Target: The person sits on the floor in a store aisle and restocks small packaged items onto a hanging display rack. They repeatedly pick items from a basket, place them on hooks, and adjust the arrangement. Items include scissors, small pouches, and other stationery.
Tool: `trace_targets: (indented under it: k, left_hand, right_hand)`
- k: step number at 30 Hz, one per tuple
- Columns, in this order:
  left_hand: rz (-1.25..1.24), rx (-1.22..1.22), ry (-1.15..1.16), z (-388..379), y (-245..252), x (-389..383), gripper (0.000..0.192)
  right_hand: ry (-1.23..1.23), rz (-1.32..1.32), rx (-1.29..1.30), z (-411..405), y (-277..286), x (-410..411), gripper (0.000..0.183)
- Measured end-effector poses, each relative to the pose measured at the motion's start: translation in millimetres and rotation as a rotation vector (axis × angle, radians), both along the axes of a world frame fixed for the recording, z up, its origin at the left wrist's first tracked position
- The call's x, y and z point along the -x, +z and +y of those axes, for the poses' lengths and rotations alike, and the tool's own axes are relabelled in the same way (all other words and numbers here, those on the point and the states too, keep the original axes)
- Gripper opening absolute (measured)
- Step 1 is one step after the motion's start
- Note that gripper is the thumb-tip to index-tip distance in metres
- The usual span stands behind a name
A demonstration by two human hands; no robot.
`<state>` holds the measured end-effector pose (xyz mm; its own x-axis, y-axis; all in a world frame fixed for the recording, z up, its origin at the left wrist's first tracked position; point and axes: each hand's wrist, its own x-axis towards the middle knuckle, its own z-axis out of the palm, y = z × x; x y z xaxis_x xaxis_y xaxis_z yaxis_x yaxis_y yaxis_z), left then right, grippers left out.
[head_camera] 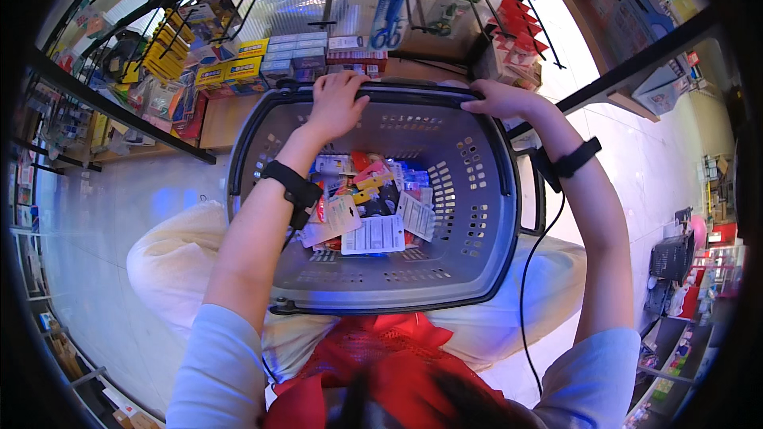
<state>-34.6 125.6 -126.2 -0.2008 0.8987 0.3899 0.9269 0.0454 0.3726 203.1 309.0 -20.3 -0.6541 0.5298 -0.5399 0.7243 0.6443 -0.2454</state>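
Note:
A grey plastic shopping basket (381, 295) with perforated walls stands between my bent legs. My left hand (338, 101) holds its far rim left of the middle, fingers over the edge and thumb on the inner side. Farther right, my right hand (498, 98) grips the same rim near the far right corner, with some fingers hidden behind it. At the bottom of the basket lies a loose heap of small packaged goods, among them a white printed card (374, 235), a pinkish hang-tag card (332, 221) and yellow-topped packs (371, 189).
Beyond the basket is a wooden shelf (229, 117) with yellow boxes (243, 69) and pale blue boxes (295, 53). Metal display hooks jut overhead, one bearing packaged blue scissors (386, 18). A black cable (527, 286) runs down from my right wrist strap (575, 158). Tiled floor (107, 250) extends left.

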Motion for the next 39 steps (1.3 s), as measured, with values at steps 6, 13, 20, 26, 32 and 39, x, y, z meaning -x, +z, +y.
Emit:
trace_targets:
  k: [6, 13, 20, 26, 32, 39]
  left_hand:
    - [0.035, 0.062, -0.013, 5, -7, 10, 0.034]
    - [0.213, -0.172, -0.015, -5, 2, -23, 0.045]
    - [0.257, 0.365, -0.517, -48, -78, -96, 0.055]
    - [-0.252, 0.767, -0.046, -43, -138, -92, 0.082]
    - [-0.438, 0.882, -0.219, -63, -125, -88, 0.047]
    - [-0.376, 0.784, -0.155, -41, -59, -71, 0.037]
  right_hand:
    - [-0.293, -0.004, 0.263, -19, 4, -52, 0.064]
    - [-0.179, -0.029, 0.139, -17, 0, -57, 0.062]
    - [-0.04, 0.016, -0.077, -29, 14, -41, 0.053]
    - [-0.02, 0.363, 0.117, -30, 21, -47, 0.054]
    - [-0.029, 0.324, 0.056, -17, 18, -42, 0.055]
    - [-0.008, 0.341, 0.086, -37, 23, -47, 0.053]
